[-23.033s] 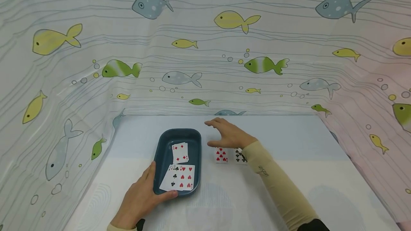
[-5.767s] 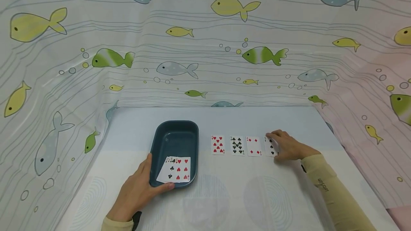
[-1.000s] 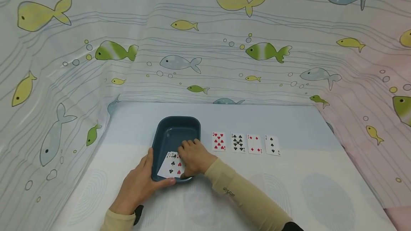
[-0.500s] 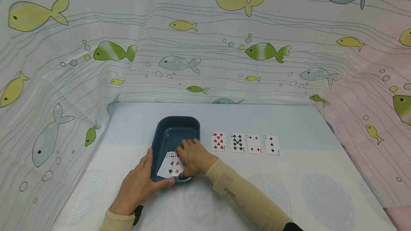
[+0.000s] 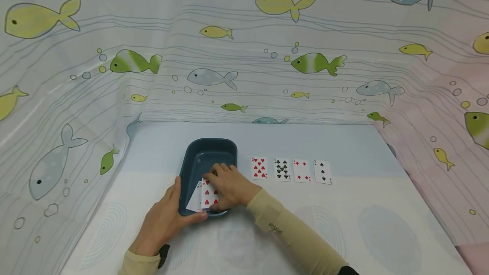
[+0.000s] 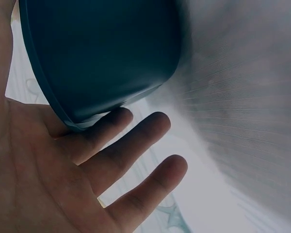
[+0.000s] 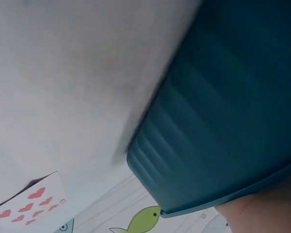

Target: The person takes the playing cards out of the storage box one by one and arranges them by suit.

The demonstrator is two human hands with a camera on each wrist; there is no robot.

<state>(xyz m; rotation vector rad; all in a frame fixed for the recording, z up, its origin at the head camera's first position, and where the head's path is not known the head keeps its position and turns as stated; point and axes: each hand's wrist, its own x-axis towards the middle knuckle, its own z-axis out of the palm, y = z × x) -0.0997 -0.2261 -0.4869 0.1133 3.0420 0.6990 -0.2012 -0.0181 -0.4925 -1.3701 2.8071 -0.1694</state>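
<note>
Two hands work at one dark blue rectangular plastic tray [image 5: 198, 156] that sits on the pale tabletop [image 5: 290, 232]. The left hand [image 5: 166, 222] holds the tray's near left corner, palm against the outer wall and thumb hooked over the front rim; in the left wrist view its fingers [image 6: 136, 141] lie loosely spread beside the tray wall [image 6: 102, 53]. The right hand [image 5: 227, 186] reaches into the near end of the tray and pinches a red hearts playing card [image 5: 208, 196], lifting its edge off a second white playing card [image 5: 195, 202] lying under it to the left. The face of that lower card is mostly hidden, so its suit cannot be told. In the right wrist view the tray's ribbed outer wall [image 7: 218, 141] fills most of the frame, and a hearts card [image 7: 31, 211] shows low at the left.

Just to the right of the right hand, four playing cards lie face up in a row on the tabletop, near one another: an eight of hearts [image 5: 259, 168], a black clubs card [image 5: 282, 169], a four of diamonds [image 5: 302, 170] and a three of spades [image 5: 323, 172].

A fish-patterned curtain [image 5: 244, 46] hangs behind and to both sides of the hands.
</note>
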